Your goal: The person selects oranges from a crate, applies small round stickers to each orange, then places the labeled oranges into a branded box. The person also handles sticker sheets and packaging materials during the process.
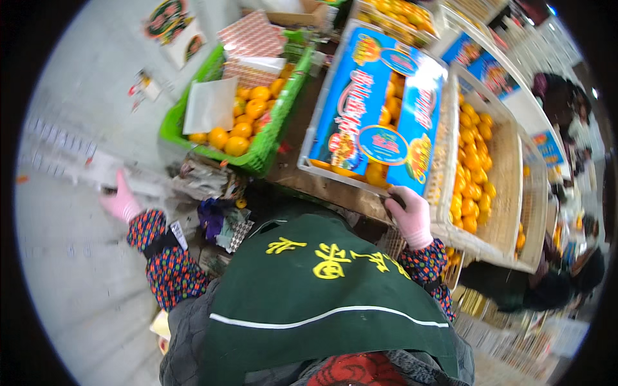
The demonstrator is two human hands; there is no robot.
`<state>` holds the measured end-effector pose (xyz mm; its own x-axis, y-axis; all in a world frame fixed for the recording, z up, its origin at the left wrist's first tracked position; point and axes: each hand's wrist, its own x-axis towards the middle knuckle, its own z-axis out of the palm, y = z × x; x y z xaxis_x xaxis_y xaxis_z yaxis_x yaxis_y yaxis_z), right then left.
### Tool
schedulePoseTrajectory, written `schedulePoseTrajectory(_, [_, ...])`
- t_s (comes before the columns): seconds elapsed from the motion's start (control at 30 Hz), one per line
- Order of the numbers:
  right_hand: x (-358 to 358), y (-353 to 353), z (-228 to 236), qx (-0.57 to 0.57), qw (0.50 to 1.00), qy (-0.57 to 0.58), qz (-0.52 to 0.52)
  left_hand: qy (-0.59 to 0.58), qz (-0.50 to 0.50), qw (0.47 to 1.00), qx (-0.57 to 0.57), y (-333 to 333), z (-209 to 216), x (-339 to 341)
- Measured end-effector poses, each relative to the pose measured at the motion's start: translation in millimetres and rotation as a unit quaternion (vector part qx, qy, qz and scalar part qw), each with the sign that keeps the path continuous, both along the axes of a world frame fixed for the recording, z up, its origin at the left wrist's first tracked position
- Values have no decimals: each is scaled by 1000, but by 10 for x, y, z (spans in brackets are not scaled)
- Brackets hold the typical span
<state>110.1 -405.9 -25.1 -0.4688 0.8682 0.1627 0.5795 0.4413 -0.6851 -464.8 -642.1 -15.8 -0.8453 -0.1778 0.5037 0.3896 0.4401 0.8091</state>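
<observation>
My left hand (pixel 122 202), in a pink glove, is stretched out to the left against the grey wall. Its fingers are apart, beside a pale strip (pixel 96 168) with small printed labels, and nothing shows in it. At the near right corner of a blue printed carton (pixel 347 106), my pink-gloved right hand (pixel 412 219) has its fingers curled at the edge. Orange citrus fruits (pixel 384 116) show through the carton's cut-out window.
A green crate (pixel 257 156) of oranges with patterned sheets and a white card stands left of the carton. To the right are cream plastic baskets (pixel 505 222) of oranges. Crumpled plastic bags (pixel 206 177) lie below the green crate. Other people (pixel 557 286) are at the far right.
</observation>
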Motion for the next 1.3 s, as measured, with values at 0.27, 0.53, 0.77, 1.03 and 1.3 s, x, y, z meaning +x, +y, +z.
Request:
schedulePoseTrajectory(0.27, [43, 28, 51, -21, 998, 3, -64, -10, 13, 999, 31, -99, -247, -261])
schedulePoseTrajectory(0.53, [-57, 144, -192, -30, 999, 13, -1, 70, -11, 986, 151, -129, -476, -264])
schedulePoseTrajectory(0.77, [-168, 303, -205, -43, 997, 25, 53, 77, -21, 978, 192, -112, -341, -114])
schedulePoseTrajectory(1.03, [-255, 327, -295, -45, 997, 23, 51, -5, -77, 954, 288, -276, -515, -334])
schedulePoseTrajectory(1.3, [-215, 128, -181, -6, 1000, -19, 20, -88, -144, 917, 363, -302, -360, 373])
